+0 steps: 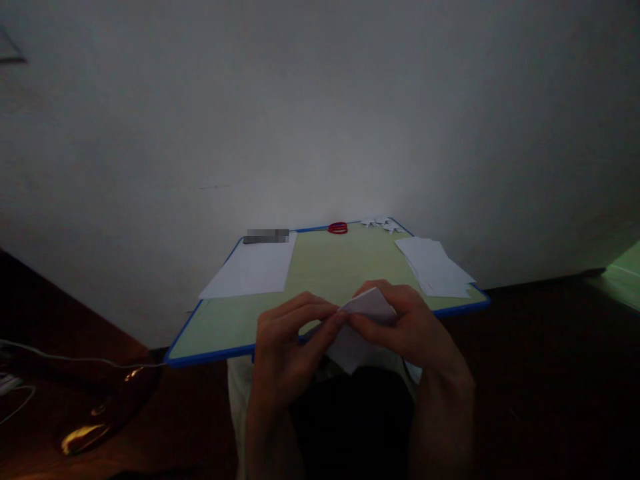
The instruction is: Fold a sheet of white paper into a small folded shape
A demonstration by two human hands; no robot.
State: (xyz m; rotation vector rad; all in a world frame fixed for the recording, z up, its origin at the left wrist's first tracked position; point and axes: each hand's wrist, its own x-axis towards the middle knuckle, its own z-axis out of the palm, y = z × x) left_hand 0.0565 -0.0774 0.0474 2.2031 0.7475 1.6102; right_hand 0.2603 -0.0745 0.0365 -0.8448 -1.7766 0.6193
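Observation:
A folded piece of white paper [373, 307] is held up between both hands, just over the near edge of the small table. My left hand [295, 340] pinches its left corner between thumb and fingers. From the right, my right hand [415, 327] grips the same paper, thumb in front and fingers behind. The two thumbs nearly meet at the middle of the paper. Part of the paper hangs below the thumbs, and the fingers hide some of its folds.
White sheets [255, 270] lie at the table's left, with a dark, blurred-out object [266, 236] along their far edge. Red-handled scissors [338, 228] rest at the back. Small cut or folded white paper pieces [383, 223] sit back right, near a fanned paper stack [435, 267]. A wall stands behind.

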